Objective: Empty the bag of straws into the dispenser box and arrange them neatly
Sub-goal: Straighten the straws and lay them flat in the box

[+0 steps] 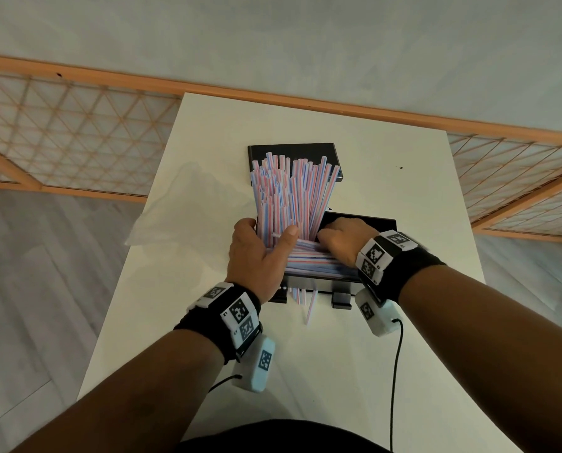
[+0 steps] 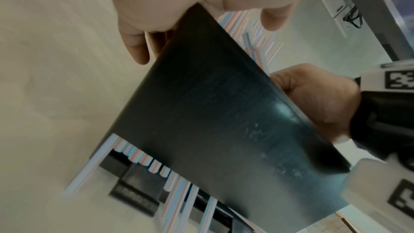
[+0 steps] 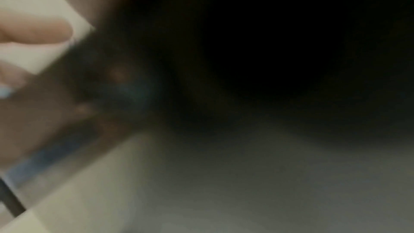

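A thick bundle of red, white and blue striped straws (image 1: 291, 194) stands on end in the left part of the black dispenser box (image 1: 364, 223), fanning up and back. More straws lie flat along the box between my hands. My left hand (image 1: 266, 245) grips the foot of the bundle, thumb across its front. My right hand (image 1: 336, 238) is curled down into the box against the bundle's right side, fingertips hidden among the straws. The left wrist view shows the box's black front wall (image 2: 224, 121) and straw ends below it. The right wrist view is dark and blurred.
The empty clear bag (image 1: 181, 207) lies crumpled at the left edge of the white table (image 1: 403, 371). The box's black lid (image 1: 325, 152) lies flat behind the bundle. One loose straw (image 1: 311, 310) sticks out onto the table before the box. Sensor cables hang from both wrists.
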A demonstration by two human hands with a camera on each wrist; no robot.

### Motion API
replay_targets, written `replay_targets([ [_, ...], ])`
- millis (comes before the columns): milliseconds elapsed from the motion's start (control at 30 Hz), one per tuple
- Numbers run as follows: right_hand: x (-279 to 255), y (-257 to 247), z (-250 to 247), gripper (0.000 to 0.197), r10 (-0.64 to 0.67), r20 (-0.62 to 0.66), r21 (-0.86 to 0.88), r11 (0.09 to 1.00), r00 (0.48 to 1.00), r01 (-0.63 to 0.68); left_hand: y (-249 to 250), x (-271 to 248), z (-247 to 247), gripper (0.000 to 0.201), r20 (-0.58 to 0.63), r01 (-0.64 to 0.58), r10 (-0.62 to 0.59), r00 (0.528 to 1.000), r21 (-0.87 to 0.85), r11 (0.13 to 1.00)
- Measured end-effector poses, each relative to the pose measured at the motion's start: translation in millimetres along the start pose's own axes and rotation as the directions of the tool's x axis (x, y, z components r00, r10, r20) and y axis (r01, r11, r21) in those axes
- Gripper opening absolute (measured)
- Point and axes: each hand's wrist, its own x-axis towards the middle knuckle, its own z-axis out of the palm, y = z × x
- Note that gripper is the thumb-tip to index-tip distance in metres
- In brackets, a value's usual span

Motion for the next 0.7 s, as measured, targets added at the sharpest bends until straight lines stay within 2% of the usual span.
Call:
replay_targets([
  [133,-14,-4,-7,0.036,-0.087,-0.153,0.065,0.993,0.984,0.098,2,-1,-1,0.087,0.016,-0.017,0.017,1.0,-0.014,1.0],
  [233,-22,-2,-9,0.036,-0.204,-0.299,-0.016,0.978,0.932,0.209,4,0,0,0.085,0.015,-0.02,0.021,1.0,-0.021,1.0],
  [300,-25,0,-12,0.024,-0.284,-0.453,-0.072,0.956,0.845,0.283,4,1,1,0.086,0.011,-0.013,0.014,1.0,-0.023,1.0],
  [400,-31,3,-23,0.022,-0.323,-0.698,-0.068,0.918,0.639,0.39,5,0,0,0.081,0.028,0.006,-0.005,1.0,-0.033,0.999],
  [467,-36,5,-37,0.013,-0.326,-0.793,-0.079,0.892,0.514,0.444,4,0,-1,0.076,0.036,0.011,-0.009,0.999,-0.039,0.999],
  [533,-42,7,-51,0.009,-0.31,-0.853,-0.076,0.87,0.42,0.488,2,0,-2,0.073,0.034,0.011,-0.01,0.999,-0.031,0.999],
  [633,-58,3,-71,0.011,-0.286,-0.887,-0.027,0.816,0.362,0.577,3,-1,-2,0.072,0.041,0.018,-0.018,0.999,-0.02,1.0],
  [700,-73,-7,-74,0.021,-0.306,-0.875,-0.009,0.785,0.375,0.619,2,-1,-2,0.076,0.046,0.023,-0.022,0.999,-0.025,0.999],
])
